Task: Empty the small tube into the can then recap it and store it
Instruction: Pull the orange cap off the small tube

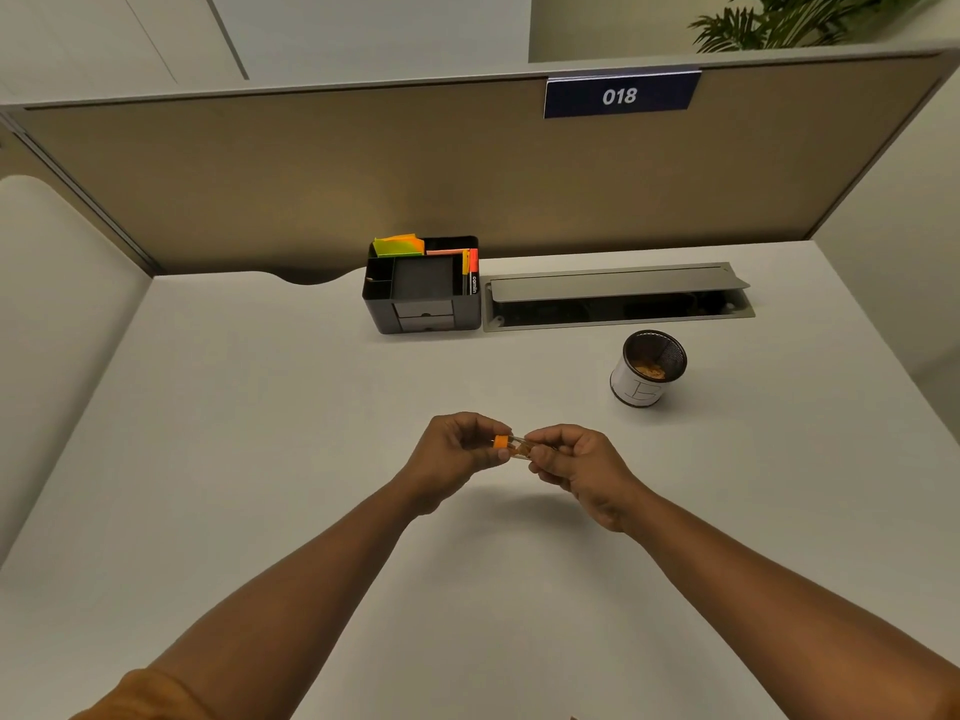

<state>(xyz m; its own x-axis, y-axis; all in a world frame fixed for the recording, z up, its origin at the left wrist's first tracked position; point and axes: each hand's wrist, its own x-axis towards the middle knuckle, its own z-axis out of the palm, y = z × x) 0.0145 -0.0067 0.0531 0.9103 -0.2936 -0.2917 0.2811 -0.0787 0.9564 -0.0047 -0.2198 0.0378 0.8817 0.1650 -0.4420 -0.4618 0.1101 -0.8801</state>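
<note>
Above the middle of the desk I hold a small clear tube (519,450) lying sideways between both hands. My left hand (457,452) pinches its orange cap (501,445) at the left end. My right hand (569,462) grips the tube's body, hiding most of it. Whether the cap is fully seated I cannot tell. The can (647,368), a black mesh cup with a white paper label, stands upright to the back right of my hands, with small brownish pieces at its bottom.
A dark desk organiser (423,291) with sticky notes and markers stands at the back centre. Beside it on the right is an open cable tray (618,304) set in the white desk (260,433). A beige partition closes the far side.
</note>
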